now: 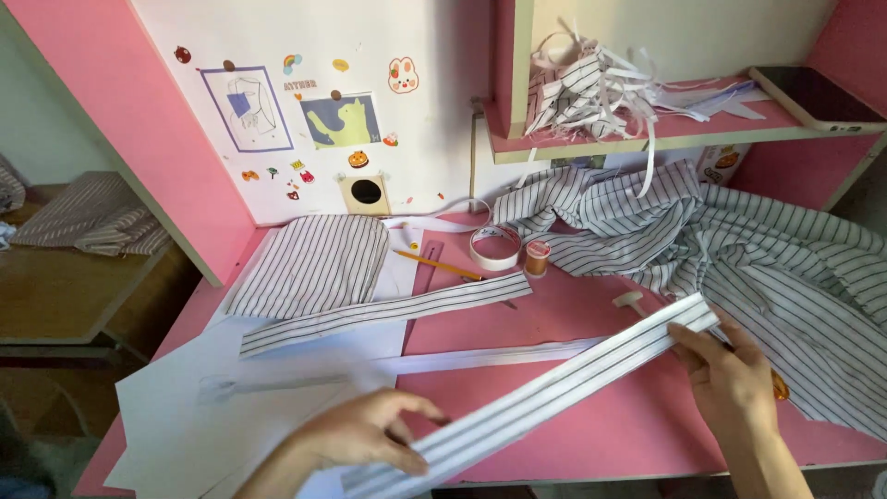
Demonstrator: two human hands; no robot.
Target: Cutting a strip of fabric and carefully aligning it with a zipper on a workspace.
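You held the long striped strip (545, 393) flat over the pink desk (601, 434). Your left hand (370, 434) pinched its near end, and your right hand (730, 374) gripped the far end. This looked like the smoothing step. The next move called for an even pull with both hands.

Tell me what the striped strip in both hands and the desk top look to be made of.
Striped strip: seemingly thin woven cloth, matte; it lies flat, bends softly, and matches the crumpled striped fabric.
Desk top: smooth pink board, probably laminate; flat, even colour, faint sheen.
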